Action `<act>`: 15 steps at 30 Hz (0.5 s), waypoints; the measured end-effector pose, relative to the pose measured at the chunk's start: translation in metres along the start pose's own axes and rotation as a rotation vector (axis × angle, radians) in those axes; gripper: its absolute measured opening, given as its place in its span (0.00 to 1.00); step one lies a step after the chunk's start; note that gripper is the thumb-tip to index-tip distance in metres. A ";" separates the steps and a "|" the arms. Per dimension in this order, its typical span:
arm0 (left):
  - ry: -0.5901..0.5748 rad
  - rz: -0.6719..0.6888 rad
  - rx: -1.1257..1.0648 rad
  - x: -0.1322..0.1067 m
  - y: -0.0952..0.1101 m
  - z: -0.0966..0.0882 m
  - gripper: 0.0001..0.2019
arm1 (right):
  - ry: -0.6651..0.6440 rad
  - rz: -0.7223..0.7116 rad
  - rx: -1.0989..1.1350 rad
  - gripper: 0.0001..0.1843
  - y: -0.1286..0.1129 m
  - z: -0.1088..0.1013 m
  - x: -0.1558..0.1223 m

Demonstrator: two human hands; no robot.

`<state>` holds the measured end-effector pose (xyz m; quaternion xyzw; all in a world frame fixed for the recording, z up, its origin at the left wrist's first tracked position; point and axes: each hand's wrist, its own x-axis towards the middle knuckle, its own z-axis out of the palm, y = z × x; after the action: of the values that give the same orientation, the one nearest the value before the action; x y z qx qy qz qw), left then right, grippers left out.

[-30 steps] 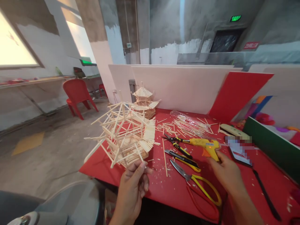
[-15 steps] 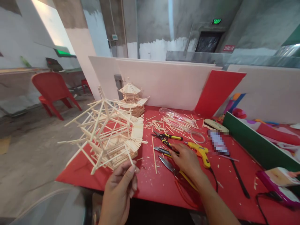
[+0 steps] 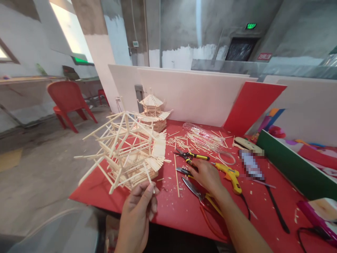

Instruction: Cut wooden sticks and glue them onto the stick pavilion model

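My left hand (image 3: 139, 211) pinches a stick at the base of a half-built wooden stick pavilion frame (image 3: 126, 151), holding it tilted over the red table's (image 3: 181, 211) left corner. My right hand (image 3: 206, 174) lies palm down on the tools in the middle of the table, its fingers curled over yellow-handled pliers (image 3: 191, 156) and a utility knife (image 3: 183, 171). Grey snips with yellow and red handles (image 3: 196, 191) run under the wrist. A yellow glue gun (image 3: 230, 173) lies just right of that hand.
A finished small stick pavilion (image 3: 152, 110) stands at the back left of the table. Loose sticks and a clear plastic bag (image 3: 202, 135) lie behind the tools. White and red boards (image 3: 200, 95) wall the back. A green board (image 3: 289, 161) is at right, a red chair (image 3: 67, 100) at left.
My right hand left the glue gun, moved left and settled on the pliers and knife. My left hand kept its hold on the stick frame; the camera view shifted slightly.
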<state>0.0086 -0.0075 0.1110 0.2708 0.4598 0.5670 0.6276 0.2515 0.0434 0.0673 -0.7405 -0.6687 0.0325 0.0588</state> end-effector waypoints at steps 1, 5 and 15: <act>0.006 0.003 -0.002 0.000 0.000 0.001 0.18 | 0.009 0.013 -0.009 0.17 0.000 -0.002 0.008; 0.020 0.010 -0.004 0.000 0.001 -0.001 0.19 | -0.073 0.046 -0.032 0.19 0.008 -0.005 0.043; 0.028 0.011 0.004 -0.004 0.001 -0.002 0.18 | -0.244 0.054 0.309 0.18 0.033 0.000 0.079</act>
<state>0.0071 -0.0115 0.1123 0.2666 0.4682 0.5732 0.6175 0.2926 0.1189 0.0648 -0.7310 -0.6377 0.2257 0.0893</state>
